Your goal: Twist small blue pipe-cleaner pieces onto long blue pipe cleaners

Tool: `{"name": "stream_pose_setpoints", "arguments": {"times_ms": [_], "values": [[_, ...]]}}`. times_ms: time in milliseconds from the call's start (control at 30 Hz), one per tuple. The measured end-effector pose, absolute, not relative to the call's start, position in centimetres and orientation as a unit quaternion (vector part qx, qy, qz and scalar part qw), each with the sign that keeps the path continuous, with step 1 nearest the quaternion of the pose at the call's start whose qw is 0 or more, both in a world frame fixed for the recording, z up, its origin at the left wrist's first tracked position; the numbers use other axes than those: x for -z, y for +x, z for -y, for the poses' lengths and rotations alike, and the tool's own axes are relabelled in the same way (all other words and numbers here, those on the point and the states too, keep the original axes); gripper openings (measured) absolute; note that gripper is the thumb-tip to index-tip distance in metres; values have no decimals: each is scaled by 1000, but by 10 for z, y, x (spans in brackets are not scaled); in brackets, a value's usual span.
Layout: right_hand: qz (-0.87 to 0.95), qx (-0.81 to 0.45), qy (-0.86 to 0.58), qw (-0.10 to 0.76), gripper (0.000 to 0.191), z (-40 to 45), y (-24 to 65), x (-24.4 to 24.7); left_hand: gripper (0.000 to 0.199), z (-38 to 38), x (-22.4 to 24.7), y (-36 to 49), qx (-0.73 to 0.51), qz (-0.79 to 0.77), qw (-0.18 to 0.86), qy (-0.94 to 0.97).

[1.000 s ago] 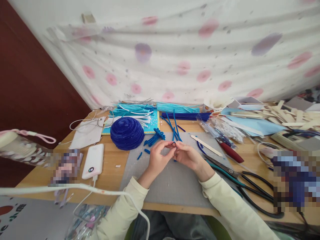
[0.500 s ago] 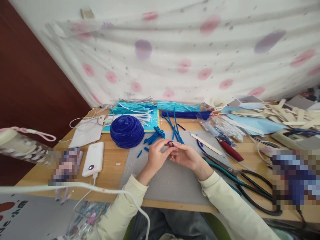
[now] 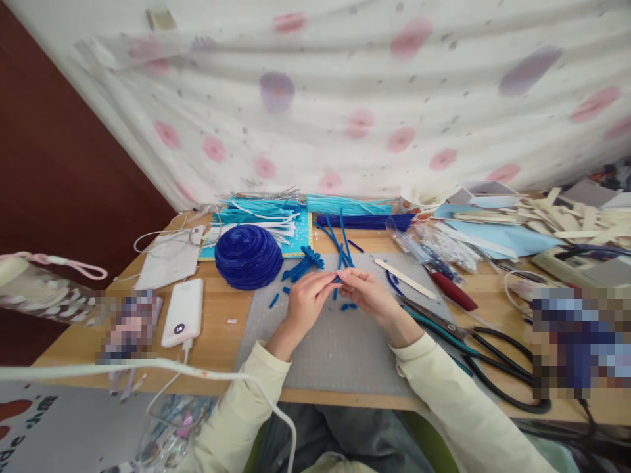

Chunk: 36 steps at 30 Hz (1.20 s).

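Observation:
My left hand (image 3: 309, 297) and my right hand (image 3: 367, 294) meet fingertip to fingertip over the grey cutting mat (image 3: 320, 361). Both pinch a short piece of blue pipe cleaner (image 3: 337, 278), mostly covered by the fingers. Just beyond them lie several long blue pipe cleaners (image 3: 344, 246), loosely crossed. A bundle of looped blue pipe cleaners (image 3: 304, 264) rests behind my left hand, with short cut bits (image 3: 274, 301) around it. Farther left sits a dark blue dome (image 3: 249, 257) with a coiled, ridged surface.
Large scissors (image 3: 456, 330) and a wooden stick (image 3: 404, 279) lie to the right, near a red-handled tool (image 3: 452, 289). Turquoise and dark blue pipe cleaners (image 3: 365, 223) line the back. A white power bank (image 3: 183, 313) is at left; a white cable (image 3: 197, 371) crosses in front.
My fingers have shifted slightly on the blue piece, and the right hand has turned a little. Short blue bits on the mat below the hands now show. The view has tilted slightly.

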State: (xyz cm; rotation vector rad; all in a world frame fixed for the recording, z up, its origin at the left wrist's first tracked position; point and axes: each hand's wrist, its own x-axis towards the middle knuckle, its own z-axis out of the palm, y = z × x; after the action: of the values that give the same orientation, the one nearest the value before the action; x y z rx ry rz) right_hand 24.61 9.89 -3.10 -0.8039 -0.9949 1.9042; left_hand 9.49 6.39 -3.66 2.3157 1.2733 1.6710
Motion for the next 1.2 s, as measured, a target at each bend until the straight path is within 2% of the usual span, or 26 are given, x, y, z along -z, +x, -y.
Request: {"name": "stream_pose_setpoints", "arguments": {"times_ms": [200,367,633,800,1200], "values": [[535,-647,-344,421,32,-98,247,32,10,-65,39,94,-543,-401,-19,737],[576,-601,-354,427,37,-97,245,31,7,-63,39,94,-556,-416,-44,718],[586,-569,-370,442,40,-96,243,29,17,-62,38,88,-449,-416,-117,782],[561,-627,-340,420,47,-93,239,31,24,-63,39,86,-409,-403,-137,807],[463,-746,-351,325,37,-96,242,29,20,-62,30,92,-264,-406,-228,845]]}}
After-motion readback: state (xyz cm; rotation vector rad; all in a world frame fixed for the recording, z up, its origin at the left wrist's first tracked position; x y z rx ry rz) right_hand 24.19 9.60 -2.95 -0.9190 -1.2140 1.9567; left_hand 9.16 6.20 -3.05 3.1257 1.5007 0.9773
